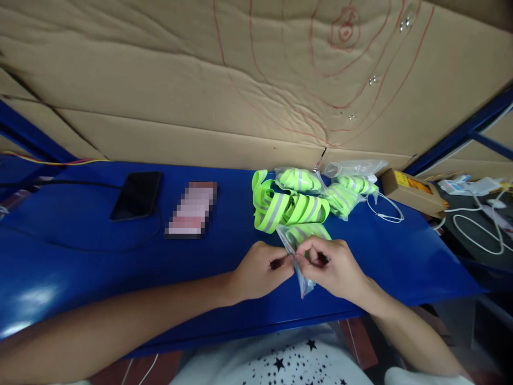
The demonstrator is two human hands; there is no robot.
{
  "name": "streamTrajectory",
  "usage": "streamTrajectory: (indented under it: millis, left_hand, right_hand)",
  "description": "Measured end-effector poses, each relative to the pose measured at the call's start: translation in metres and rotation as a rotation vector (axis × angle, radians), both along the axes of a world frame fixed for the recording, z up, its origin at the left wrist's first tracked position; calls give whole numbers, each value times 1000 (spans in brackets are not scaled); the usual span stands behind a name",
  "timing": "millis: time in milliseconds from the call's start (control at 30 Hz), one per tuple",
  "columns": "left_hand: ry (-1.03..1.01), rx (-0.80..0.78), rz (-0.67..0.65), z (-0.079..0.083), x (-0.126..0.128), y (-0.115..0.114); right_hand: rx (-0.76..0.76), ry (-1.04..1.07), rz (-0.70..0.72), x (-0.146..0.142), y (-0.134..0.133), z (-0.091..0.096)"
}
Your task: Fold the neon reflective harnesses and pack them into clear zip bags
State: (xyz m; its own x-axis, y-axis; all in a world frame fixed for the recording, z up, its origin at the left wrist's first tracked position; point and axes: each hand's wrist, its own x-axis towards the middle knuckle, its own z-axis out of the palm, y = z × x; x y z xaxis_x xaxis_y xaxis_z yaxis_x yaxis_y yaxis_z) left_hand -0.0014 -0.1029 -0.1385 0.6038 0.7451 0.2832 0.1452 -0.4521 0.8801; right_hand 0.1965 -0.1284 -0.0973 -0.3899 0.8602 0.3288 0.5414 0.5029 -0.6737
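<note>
My left hand [260,270] and my right hand [332,267] both pinch the near edge of a clear plastic bag [294,243] that holds a folded neon-green reflective strap. The bag rests on the blue table [80,256], near its front edge. Just beyond it lies a loose pile of neon-green straps with grey reflective stripes [286,206]. Further back sit two more bagged straps [298,179] [352,190].
A black phone [137,195] with a cable and a blurred flat packet [192,208] lie at the left of the table. An empty clear bag [355,167], a white cable [387,208] and a small cardboard box [412,190] sit at the right. Cardboard sheets stand behind.
</note>
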Motion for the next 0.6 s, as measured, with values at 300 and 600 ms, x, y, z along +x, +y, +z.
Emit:
streamTrajectory:
  millis: [300,600]
  left_hand:
    - [-62,-68,-48,-3,1,4]
    - [-38,-184,73,-8,1,7]
  right_hand:
    - [187,-128,-85,-5,-4,-8]
    - [56,-82,-327,70,22,18]
